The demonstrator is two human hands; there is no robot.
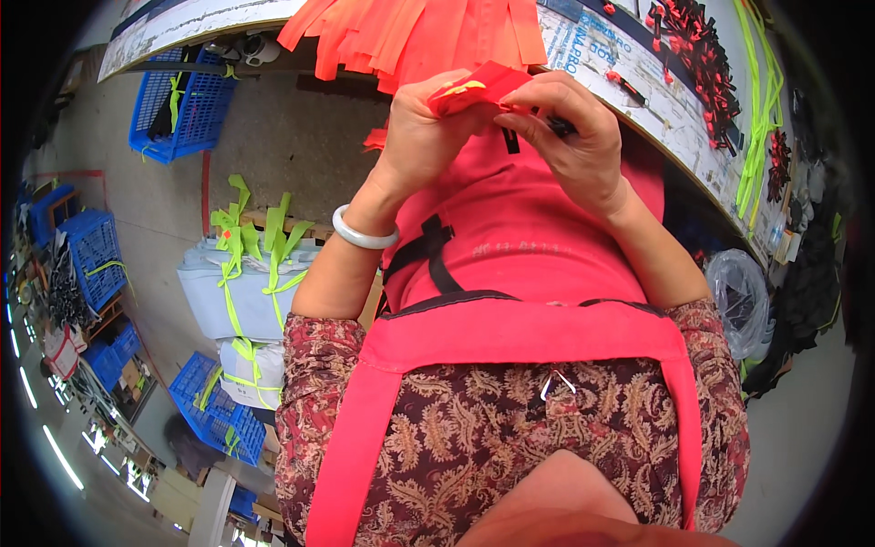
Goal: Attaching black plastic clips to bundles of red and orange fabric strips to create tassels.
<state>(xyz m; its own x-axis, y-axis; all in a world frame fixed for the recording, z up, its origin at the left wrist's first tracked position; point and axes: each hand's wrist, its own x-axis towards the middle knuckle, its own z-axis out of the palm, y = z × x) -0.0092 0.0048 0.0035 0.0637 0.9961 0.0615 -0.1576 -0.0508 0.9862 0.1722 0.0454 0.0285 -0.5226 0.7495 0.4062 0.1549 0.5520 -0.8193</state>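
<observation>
Head view, looking down the person's front.

- Red strip [478, 87]: a short piece of red webbing or tape, held up in front of the chest just short of the near edge of the bench [638, 100]. It is raised clear of the bench so that both hands can work its end close to the eyes.
- Left hand [419, 137]: fingers closed, thumb and forefinger pinching the left end of the red strip. Wrist bent upward, forearm rising from the lower left; a white bangle [363, 232] sits on the wrist.
- Right hand [570, 137]: fingers curled together, pinching the right end of the strip. A small dark thing [558, 126] shows between the fingers; possibly a clip or tool, too hidden to tell. Forearm comes up from the lower right.
- Orange strips [410, 32]: a bunch hanging over the near edge of the bench, just above the hands.
- Red-and-black clips [693, 55]: heaped toward the right end of the bench.
- Red apron [510, 237]: covers the lap below the hands.
- Blue crates [182, 100]: on the floor, left.
</observation>
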